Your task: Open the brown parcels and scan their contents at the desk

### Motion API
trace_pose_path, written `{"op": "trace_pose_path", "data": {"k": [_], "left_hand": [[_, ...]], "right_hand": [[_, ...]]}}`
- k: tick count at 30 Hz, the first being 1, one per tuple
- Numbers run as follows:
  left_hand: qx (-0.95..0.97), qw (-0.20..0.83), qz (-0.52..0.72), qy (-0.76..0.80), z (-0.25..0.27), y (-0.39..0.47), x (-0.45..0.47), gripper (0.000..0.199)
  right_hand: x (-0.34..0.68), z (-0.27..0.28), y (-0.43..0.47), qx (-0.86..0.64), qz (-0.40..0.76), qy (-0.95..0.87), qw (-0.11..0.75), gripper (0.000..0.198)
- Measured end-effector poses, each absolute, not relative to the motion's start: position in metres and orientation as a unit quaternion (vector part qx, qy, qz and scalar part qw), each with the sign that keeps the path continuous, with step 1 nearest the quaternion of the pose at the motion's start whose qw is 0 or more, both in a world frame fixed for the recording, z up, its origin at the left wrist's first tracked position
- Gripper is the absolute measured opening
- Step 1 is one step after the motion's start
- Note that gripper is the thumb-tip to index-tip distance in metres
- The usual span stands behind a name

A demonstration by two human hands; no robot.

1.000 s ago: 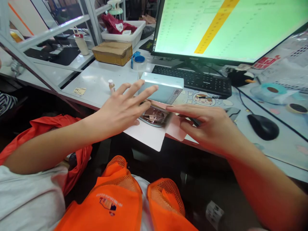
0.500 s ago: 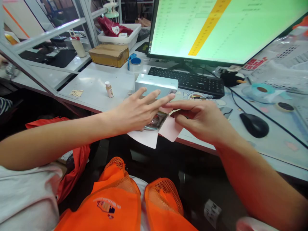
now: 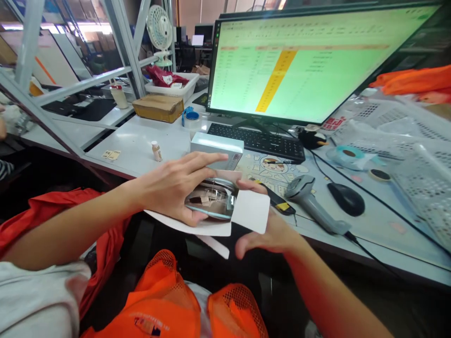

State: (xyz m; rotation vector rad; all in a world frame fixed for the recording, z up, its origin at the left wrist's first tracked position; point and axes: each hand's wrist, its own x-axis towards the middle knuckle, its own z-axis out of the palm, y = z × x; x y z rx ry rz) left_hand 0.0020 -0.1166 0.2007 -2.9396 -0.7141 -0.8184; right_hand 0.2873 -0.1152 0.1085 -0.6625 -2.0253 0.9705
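- Head view: the left hand point(image 3: 172, 188) holds the case point(image 3: 207, 199), thumb at its near edge, fingers bent over its far side.
- The right hand point(image 3: 276, 230) is behind the white flap point(image 3: 251, 211), thumb spread wide; whether its fingers grip the card, I cannot tell (most of them are covered).
- The case sits between open card flaps at the surface's near edge, with a strip point(image 3: 215, 246) hanging below.
- I judge the work partway: the card is unfolded and the case exposed, but the case is not lifted clear, nor are the flaps closed.
- Just beyond stands the pale blue box point(image 3: 214, 145); its join with the flaps is hidden.
- Farther out on the surface point(image 3: 130, 141) are the vial point(image 3: 156, 151) and scanner point(image 3: 315, 206).
- Glare blurs the case's contents; the monitor's point(image 3: 317, 70) text is unreadable.
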Motion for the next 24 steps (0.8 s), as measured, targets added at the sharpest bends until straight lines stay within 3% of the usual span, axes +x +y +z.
{"op": "trace_pose_path", "data": {"k": [4,9,14,18,20,24], "left_hand": [[-0.901,-0.074,-0.374,-0.209,0.204,-0.119,-0.009,0.057],[-0.766,-0.201,-0.549,-0.266,0.201,-0.108,-0.039,0.065],[-0.508,-0.195,-0.803,-0.245,0.179,-0.092,-0.079,0.061],[-0.441,-0.258,-0.812,-0.283,0.141,-0.104,-0.091,0.076],[-0.360,-0.334,-0.810,-0.320,0.118,-0.120,-0.083,0.066],[-0.132,-0.475,-0.818,-0.296,0.082,-0.154,-0.051,0.037]], "right_hand": [[0.273,0.085,-0.126,-0.243,0.324,-0.802,0.440,0.108],[0.285,0.119,-0.117,-0.328,0.286,-0.800,0.413,0.093],[0.319,0.154,-0.078,-0.397,0.324,-0.784,0.351,0.073],[0.330,0.150,-0.043,-0.493,0.474,-0.648,0.334,0.052],[0.331,0.136,-0.034,-0.543,0.512,-0.561,0.357,0.044],[0.336,0.102,-0.042,-0.563,0.456,-0.459,0.515,0.027]]}}
